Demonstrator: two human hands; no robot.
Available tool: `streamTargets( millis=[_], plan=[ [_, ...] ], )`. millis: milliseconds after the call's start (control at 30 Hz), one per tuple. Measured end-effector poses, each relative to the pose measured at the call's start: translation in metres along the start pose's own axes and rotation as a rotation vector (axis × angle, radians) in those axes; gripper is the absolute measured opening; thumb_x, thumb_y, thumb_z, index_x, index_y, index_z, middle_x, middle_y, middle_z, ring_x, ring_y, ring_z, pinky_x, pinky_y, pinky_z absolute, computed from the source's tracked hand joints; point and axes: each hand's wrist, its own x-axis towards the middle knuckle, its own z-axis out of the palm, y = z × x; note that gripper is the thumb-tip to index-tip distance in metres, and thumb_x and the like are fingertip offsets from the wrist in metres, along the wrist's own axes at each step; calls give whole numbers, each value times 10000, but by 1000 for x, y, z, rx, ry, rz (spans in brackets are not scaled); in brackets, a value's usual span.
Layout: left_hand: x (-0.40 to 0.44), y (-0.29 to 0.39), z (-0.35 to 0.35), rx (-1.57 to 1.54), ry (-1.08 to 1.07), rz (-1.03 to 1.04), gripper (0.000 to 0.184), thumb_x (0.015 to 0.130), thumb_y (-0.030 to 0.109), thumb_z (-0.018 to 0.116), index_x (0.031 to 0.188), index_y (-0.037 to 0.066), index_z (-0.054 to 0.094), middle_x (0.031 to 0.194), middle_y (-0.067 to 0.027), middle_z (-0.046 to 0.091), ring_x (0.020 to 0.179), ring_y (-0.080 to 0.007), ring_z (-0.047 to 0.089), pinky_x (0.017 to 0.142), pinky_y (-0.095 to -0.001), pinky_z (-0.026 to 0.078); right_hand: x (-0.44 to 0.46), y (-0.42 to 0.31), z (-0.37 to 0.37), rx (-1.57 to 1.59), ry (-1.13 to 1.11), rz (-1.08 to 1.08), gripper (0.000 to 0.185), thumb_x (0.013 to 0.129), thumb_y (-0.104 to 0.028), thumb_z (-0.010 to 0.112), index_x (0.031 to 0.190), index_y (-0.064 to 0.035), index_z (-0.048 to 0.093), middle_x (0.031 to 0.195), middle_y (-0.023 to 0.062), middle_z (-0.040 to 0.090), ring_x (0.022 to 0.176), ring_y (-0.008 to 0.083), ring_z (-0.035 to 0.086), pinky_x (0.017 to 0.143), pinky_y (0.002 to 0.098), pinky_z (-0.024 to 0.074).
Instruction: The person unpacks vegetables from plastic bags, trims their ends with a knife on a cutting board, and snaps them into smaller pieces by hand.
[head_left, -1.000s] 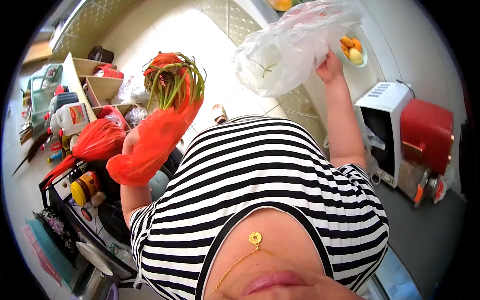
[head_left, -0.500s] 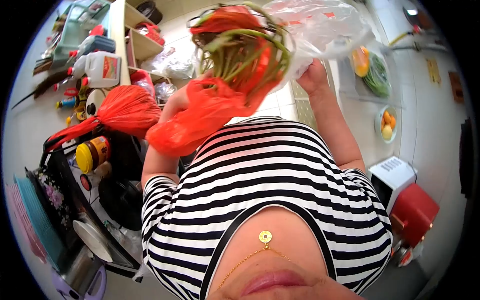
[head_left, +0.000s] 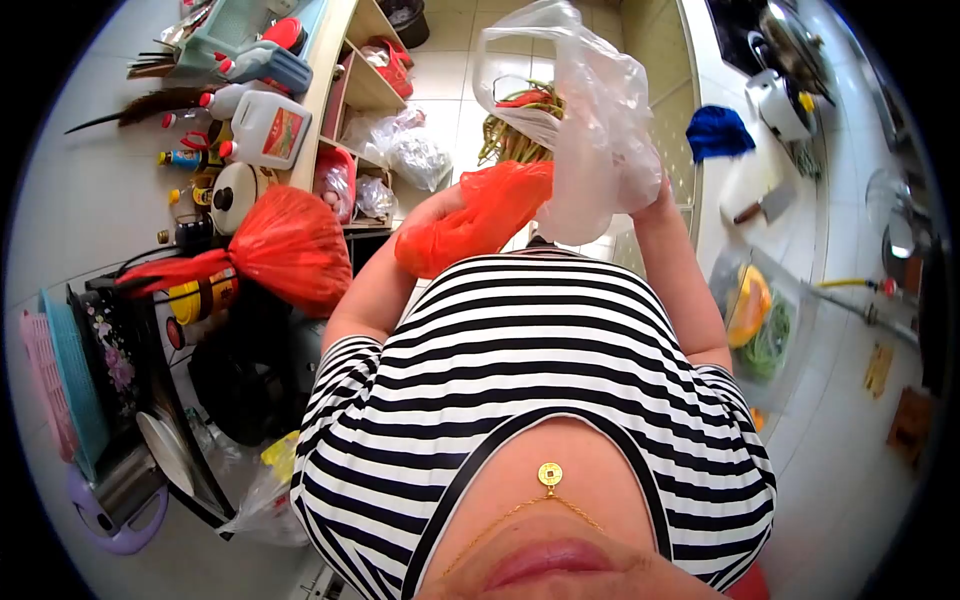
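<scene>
My left hand (head_left: 440, 208) is closed on a red plastic bag (head_left: 480, 215), which hides most of its fingers. Beyond the bag is a bundle of long, thin green stalks (head_left: 515, 135), like long beans, with a bit of red film at its top. My right hand (head_left: 655, 207) grips a clear whitish plastic bag (head_left: 605, 130), hanging crumpled to the right of the stalks. One loop of this bag crosses in front of the bundle; I cannot tell whether the stalks are inside it.
To the left, a tied red bag (head_left: 290, 250) hangs near bottles and a white jug (head_left: 270, 130). Shelves (head_left: 375, 70) hold bagged goods. On the right counter lie a cleaver (head_left: 765, 205), a blue cloth (head_left: 720, 133), a pot (head_left: 785, 105) and bagged produce (head_left: 750, 305).
The stalks have moved away from me and now sit behind the whitish bag, which has come closer to my body. The view has swung right, showing more of the counter.
</scene>
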Motion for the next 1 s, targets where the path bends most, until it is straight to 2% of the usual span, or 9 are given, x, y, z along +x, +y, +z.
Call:
streamTargets(
  millis=[67,167,200,500,567,667,767,900,1000],
  plan=[
    [16,12,23,-181,46,98,414,975,247,433,1313,7,437,1292,-118,513,1173,-194,514,1002,-316,416,26,-21,-38,31,33,88,535,920,-262,494,1380,-34,348,1338,125,461,1171,256,499,1005,380,408],
    [34,41,13,-159,7,132,445,973,275,434,1328,8,416,1311,-111,494,1176,-188,509,996,-309,415,68,-49,-83,22,135,193,430,930,-217,439,1301,0,429,1193,157,565,1063,299,574,927,413,475],
    [45,40,15,-254,101,236,447,958,289,451,1307,9,449,1244,-139,550,1084,-235,580,912,-363,490,79,-54,-102,22,146,205,430,930,-217,439,1301,0,429,1193,157,565,1063,299,574,927,413,475],
    [64,146,-21,-258,275,515,465,957,302,452,1325,19,429,1270,-136,525,1105,-241,556,930,-352,470,193,-84,-195,222,-40,330,395,908,-189,478,1256,-1,476,1181,148,573,1053,269,578,912,405,478],
    [59,172,-21,-238,291,573,464,958,300,449,1327,21,426,1272,-135,523,1107,-240,553,931,-349,467,216,-84,-202,-152,277,364,392,910,-196,497,1263,-27,480,1157,126,586,1030,244,587,882,404,489],
    [54,216,-26,-226,312,643,462,960,298,446,1331,23,423,1274,-134,520,1109,-239,549,932,-345,463,251,-80,-185,-461,536,386,375,915,-201,505,1258,-52,489,1133,97,600,1002,224,599,844,397,504],
    [51,257,-30,-239,334,695,461,962,295,442,1334,26,420,1276,-132,517,1112,-238,544,934,-341,459,286,-73,-210,-493,556,384,375,913,-227,510,1251,-65,494,1117,76,606,965,212,611,804,385,516],
    [46,303,-33,-246,378,749,459,964,292,437,1339,29,415,1279,-130,513,1115,-236,538,936,-335,454,334,-60,-252,-838,700,611,398,908,-322,513,1239,-100,511,1115,64,609,980,223,606,830,386,501],
    [46,339,-39,-249,421,783,457,966,290,433,1343,31,412,1282,-129,510,1117,-235,533,937,-331,450,370,-26,-254,-899,624,677,340,898,-327,520,1164,-116,530,1021,59,601,892,222,608,751,408,519]
  ],
)
